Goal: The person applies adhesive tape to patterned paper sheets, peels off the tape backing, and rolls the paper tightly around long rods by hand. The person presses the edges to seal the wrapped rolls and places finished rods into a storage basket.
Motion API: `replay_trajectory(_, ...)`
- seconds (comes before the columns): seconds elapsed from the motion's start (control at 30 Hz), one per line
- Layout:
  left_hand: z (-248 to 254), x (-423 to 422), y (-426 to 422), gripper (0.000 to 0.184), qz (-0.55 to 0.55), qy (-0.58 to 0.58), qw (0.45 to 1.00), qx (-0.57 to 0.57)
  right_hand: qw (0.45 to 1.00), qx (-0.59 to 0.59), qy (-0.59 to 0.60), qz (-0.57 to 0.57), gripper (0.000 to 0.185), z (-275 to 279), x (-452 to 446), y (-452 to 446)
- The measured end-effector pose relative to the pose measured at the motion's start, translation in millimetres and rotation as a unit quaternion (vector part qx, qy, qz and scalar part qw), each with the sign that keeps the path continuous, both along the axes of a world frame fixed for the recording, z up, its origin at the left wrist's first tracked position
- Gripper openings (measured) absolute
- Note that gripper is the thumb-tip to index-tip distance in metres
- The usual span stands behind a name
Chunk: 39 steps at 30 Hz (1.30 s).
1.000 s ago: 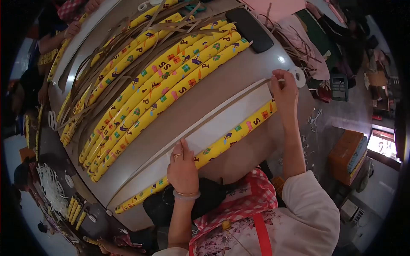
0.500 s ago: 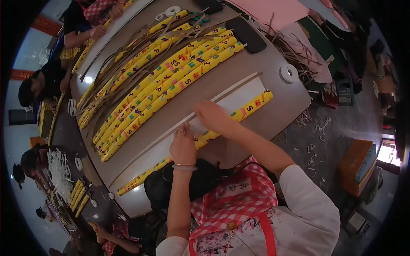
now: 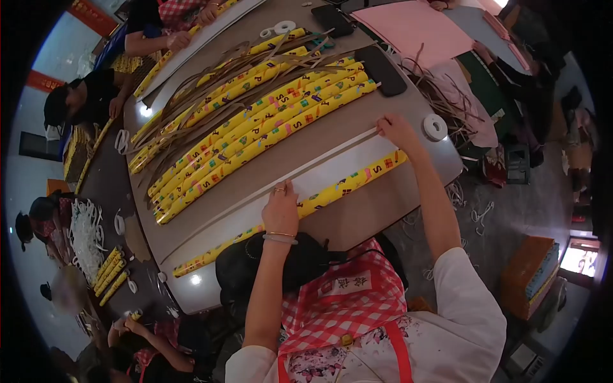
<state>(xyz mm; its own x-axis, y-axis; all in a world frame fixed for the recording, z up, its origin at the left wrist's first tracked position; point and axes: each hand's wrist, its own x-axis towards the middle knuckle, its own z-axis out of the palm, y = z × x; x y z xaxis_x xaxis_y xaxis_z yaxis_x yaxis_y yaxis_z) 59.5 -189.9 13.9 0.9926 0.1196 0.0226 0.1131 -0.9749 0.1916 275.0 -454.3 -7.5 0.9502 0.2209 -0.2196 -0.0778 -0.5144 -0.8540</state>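
Partly rolled sheet (image 3: 341,167) on the table (image 3: 281,159), its white band flat; rolls (image 3: 262,148), seemingly finished, lie beyond. I rest my left hand (image 3: 281,207) on its far edge, right hand (image 3: 396,129) at one end, fingers bunched; whether either grips, I cannot tell.

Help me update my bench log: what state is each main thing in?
White sheet: spread open
Nearest yellow roll: lying along the sheet
Other yellow rolls: rolled up, side by side
Brown strips: loose, tangled
White tape roll: lying flat
Left hand: resting on the sheet
Right hand: fingers bunched at sheet's end
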Motion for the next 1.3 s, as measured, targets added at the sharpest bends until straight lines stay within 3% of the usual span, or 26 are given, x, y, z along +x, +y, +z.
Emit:
replay_trajectory(0.13, -3, -2, 2, 0.033, -0.005, 0.007, 1.000, 0.003, 1.000, 0.008, 0.001, -0.025, 0.025, 2, 1, -4)
replay_trajectory(0.2, -2, 0, 0, 0.033, 0.001, 0.003, 1.000, 0.016, 0.980, -0.151, -0.110, -0.070, 0.026, 9, -1, -9)
replay_trajectory(0.37, -2, 1, -2, 0.033, 0.013, 0.011, 1.000, 0.021, 0.993, -0.073, -0.084, -0.044, 0.026, -1, 10, -28)
replay_trajectory(0.43, -4, 3, -3, 0.033, 0.038, 0.018, 0.999, 0.019, 0.954, -0.154, -0.246, -0.080, 0.023, -2, -1, -21)
replay_trajectory(0.5, -8, 2, -3, 0.032, 0.035, 0.018, 0.999, 0.007, 0.953, -0.128, -0.264, -0.075, 0.017, 11, -27, 2)
replay_trajectory(0.63, -6, 2, -4, 0.034, 0.045, 0.020, 0.999, -0.018, 0.910, -0.194, -0.365, 0.025, 0.010, 26, -75, 64)
replay_trajectory(0.7, -12, 3, -5, 0.035, 0.044, 0.011, 0.999, -0.005, 0.812, -0.321, -0.487, 0.039, 0.014, 49, -96, 95)
replay_trajectory(0.73, -14, 4, -5, 0.035, 0.044, 0.002, 0.999, 0.007, 0.811, -0.320, -0.489, 0.041, 0.014, 47, -98, 103)
replay_trajectory(0.8, -12, 4, -7, 0.036, 0.047, 0.016, 0.999, 0.019, 0.892, -0.250, -0.361, 0.110, 0.019, 37, -98, 115)
replay_trajectory(1.1, -7, 5, -5, 0.039, 0.050, 0.025, 0.998, 0.010, 0.948, -0.283, -0.095, 0.109, 0.037, 17, -64, 106)
replay_trajectory(1.3, -4, 5, -4, 0.040, 0.050, 0.052, 0.997, 0.028, 0.942, -0.307, -0.122, 0.056, 0.036, 17, -45, 77)
